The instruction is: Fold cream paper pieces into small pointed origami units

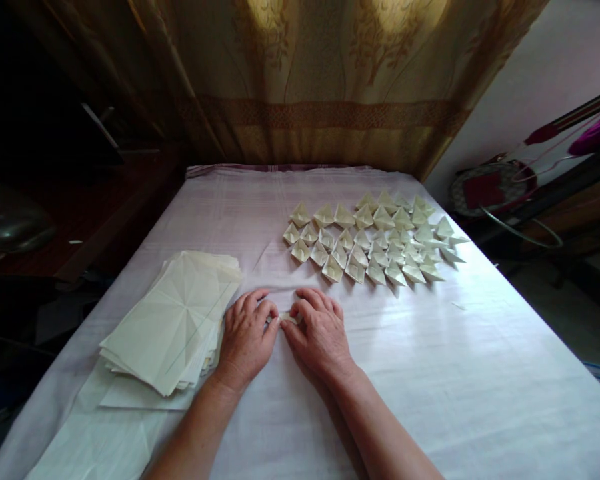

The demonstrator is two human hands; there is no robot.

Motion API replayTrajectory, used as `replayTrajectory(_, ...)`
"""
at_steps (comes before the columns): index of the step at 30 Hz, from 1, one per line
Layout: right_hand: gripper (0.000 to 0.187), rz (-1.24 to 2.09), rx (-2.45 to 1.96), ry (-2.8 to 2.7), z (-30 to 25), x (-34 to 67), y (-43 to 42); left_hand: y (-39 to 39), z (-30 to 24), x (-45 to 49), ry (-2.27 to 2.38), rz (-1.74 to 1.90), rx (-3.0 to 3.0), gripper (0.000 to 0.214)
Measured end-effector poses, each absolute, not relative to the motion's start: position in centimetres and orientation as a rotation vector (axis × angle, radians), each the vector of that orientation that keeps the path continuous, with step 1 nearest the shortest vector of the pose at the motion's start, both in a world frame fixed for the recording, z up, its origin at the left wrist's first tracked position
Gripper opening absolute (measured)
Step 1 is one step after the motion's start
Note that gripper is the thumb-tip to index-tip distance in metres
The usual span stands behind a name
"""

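the left hand (247, 333) and the right hand (319, 330) lay knuckles-up on the table, side by side, fingers curled in and fingertips meeting over a small folded paper (290, 319). both hands pinched at it, one from each side. only a pale sliver of it showed between the fingertips, so i could not tell its shape. it sat on the white cloth (430, 373) near the front middle of the table. just beside the left hand lay a stack of creased sheets (173, 323), fanned unevenly, with more loose paper (95, 440) under it toward the near left corner. beyond the right hand, well apart from it, folded paper boats (375, 243) stood in packed rows on the far right part of the cloth. behind the table hung a brown patterned curtain (330, 80).
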State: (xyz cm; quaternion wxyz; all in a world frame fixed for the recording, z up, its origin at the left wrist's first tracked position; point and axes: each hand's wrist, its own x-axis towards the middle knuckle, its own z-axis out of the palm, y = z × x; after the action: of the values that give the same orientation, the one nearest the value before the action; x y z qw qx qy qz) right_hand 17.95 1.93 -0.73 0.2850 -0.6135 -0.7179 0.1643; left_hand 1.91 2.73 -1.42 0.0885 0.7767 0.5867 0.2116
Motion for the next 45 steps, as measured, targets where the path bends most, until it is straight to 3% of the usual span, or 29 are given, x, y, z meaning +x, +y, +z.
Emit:
replayTrajectory(3,0.004,0.508,-1.638,-1.894,-0.6,18.2,2.0,2.8,-1.3,1.8,1.728,0.624,2.304,0.006)
replayTrajectory(16,0.021,0.682,-1.597,-1.905,-0.8,19.8,2.8,2.7,-2.1,1.1,1.742,0.748,2.339,0.013)
replayTrajectory(45,0.020,0.675,-1.627,-1.884,-0.7,20.2,2.7,3.0,-2.7,1.2,1.855,0.956,2.301,0.012)
